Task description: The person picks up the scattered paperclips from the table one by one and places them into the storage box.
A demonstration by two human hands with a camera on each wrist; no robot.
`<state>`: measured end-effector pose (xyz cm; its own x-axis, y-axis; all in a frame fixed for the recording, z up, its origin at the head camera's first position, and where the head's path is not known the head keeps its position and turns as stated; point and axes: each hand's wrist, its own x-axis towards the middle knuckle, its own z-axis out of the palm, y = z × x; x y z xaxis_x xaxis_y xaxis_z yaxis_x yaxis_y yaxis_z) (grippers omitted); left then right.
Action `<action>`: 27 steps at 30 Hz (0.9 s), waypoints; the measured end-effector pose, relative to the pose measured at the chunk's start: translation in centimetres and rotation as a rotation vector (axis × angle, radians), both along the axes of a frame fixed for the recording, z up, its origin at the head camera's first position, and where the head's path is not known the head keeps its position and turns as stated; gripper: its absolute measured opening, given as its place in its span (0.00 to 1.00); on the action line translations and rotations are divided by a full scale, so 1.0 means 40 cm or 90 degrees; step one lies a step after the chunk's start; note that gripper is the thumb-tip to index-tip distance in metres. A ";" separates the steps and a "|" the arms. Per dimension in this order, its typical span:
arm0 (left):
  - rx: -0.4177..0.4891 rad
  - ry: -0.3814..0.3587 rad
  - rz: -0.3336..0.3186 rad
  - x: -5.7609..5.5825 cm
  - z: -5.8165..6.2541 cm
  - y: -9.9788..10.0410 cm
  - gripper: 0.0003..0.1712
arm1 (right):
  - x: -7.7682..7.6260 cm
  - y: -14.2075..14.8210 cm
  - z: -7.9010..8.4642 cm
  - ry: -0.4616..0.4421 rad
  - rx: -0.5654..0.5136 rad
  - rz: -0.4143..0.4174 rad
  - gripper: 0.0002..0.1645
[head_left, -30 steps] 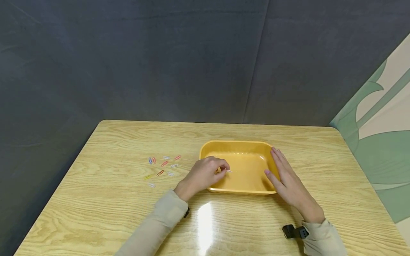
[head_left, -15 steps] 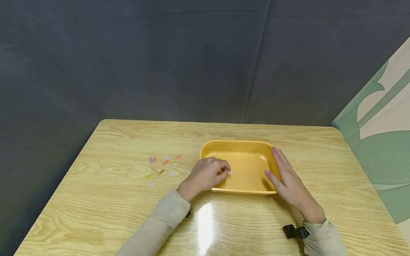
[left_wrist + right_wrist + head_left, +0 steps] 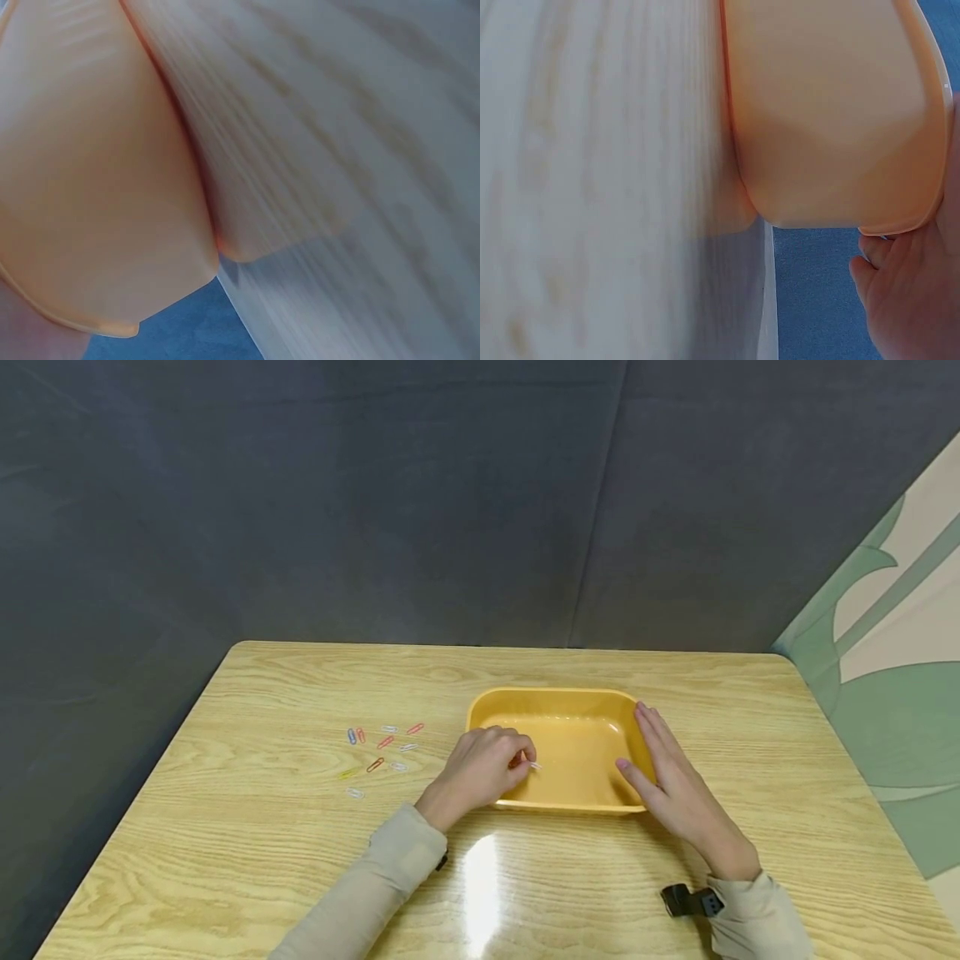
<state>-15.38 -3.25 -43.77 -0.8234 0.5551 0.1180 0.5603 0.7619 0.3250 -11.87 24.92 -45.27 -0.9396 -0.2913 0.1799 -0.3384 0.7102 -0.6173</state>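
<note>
Over the left part of a yellow plastic bin point(image 3: 588, 693), my left hand point(image 3: 480, 768) pinches a small white paper clip point(image 3: 536, 765) between thumb and curled fingertips. The clip's end pokes out to the right, inside the bin's outline. My right hand point(image 3: 678, 793) rests along the bin's right rim with straight fingers, the thumb spread over the inside. In the right wrist view, fingertips show under the rim, beyond the bin's wall point(image 3: 832, 112). The left wrist view shows mostly the bin's wall point(image 3: 105, 165), with the pinching fingertips out of sight.
Several paper clips lie scattered left of the bin, among them a blue paper clip point(image 3: 352, 737), a yellow paper clip point(image 3: 346, 773) and a dark red paper clip point(image 3: 375, 765). The wooden table point(image 3: 225, 860) ends at a dark curtain point(image 3: 420, 527) behind.
The white paper clip's tip has dipped slightly in my left fingers. Both hands otherwise keep nearly the same place at the bin.
</note>
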 end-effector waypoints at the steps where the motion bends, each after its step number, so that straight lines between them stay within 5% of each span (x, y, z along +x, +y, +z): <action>1: 0.000 -0.001 0.001 0.000 0.000 0.000 0.06 | 0.000 0.000 0.000 0.000 0.001 0.001 0.46; 27: -0.010 -0.007 0.007 0.001 0.001 0.003 0.08 | 0.002 0.001 -0.001 -0.016 0.000 -0.005 0.46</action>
<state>-15.36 -3.14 -43.71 -0.8307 0.5475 0.1009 0.5482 0.7731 0.3190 -11.80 24.95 -45.31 -0.9463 -0.2833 0.1558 -0.3165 0.7129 -0.6258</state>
